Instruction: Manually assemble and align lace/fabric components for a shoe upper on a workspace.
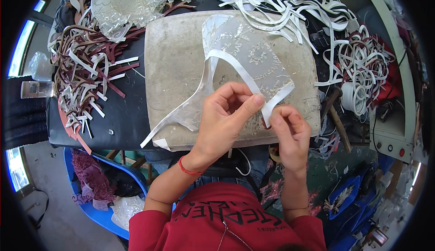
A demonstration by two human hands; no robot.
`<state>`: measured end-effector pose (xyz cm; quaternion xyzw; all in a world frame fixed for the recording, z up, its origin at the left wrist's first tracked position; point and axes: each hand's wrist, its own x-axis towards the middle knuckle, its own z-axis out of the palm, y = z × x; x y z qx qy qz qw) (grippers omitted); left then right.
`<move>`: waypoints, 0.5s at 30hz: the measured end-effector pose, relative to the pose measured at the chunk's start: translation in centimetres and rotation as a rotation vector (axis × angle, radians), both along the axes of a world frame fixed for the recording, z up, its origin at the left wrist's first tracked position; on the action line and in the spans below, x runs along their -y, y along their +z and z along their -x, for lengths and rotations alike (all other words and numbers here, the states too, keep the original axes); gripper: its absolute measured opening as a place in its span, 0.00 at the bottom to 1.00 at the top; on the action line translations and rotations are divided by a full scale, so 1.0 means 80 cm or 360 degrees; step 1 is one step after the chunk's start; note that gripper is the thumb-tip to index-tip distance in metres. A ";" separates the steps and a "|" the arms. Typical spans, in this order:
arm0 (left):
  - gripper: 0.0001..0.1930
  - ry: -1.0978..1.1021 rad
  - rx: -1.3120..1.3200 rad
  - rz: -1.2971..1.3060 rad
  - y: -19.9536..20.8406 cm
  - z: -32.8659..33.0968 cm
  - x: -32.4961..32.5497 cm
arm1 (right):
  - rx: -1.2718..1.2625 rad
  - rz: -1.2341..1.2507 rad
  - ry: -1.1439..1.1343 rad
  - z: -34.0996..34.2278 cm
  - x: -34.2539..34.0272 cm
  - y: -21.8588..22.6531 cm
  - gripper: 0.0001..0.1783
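Note:
A sheer mesh piece (276, 65) with pale embroidery and white edging lies on a worn beige slab (174, 65). My left hand (222, 124) pinches the white edging strip (235, 67) between thumb and fingertips, near the slab's front right. Close beside it, my right hand (292, 135) has its fingers curled together on the lower end of the same strip, where the edging bends. Something small and dark red shows at the right fingertips, too small to name. A narrow arm of the mesh piece trails to the front left, past my left hand.
Brown and white cut strips (86, 69) heap on the black tabletop (124, 128) at left. Clear crinkled sheeting (122, 6) lies behind. White strips (312, 6) and coiled trim (358, 87) are at right, near a hammer (337, 119) and a pale machine frame (394, 38). Below left stands a blue tub (102, 214).

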<state>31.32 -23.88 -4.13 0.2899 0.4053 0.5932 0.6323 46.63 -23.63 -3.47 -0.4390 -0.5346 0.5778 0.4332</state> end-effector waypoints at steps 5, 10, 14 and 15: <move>0.09 -0.0005 -0.0045 0.0043 -0.003 -0.005 -0.003 | -0.0051 0.0054 -0.0087 0.002 -0.005 0.002 0.06; 0.07 -0.0112 -0.0225 -0.0007 -0.004 -0.003 -0.002 | 0.0099 -0.0053 -0.0078 -0.002 -0.002 -0.003 0.06; 0.07 -0.0113 -0.0199 0.0071 -0.002 -0.005 -0.004 | 0.0089 -0.0002 -0.0067 -0.013 -0.005 -0.009 0.07; 0.07 -0.0139 -0.0290 0.0014 -0.006 -0.005 -0.001 | 0.0008 0.0037 -0.0147 -0.019 -0.008 -0.015 0.07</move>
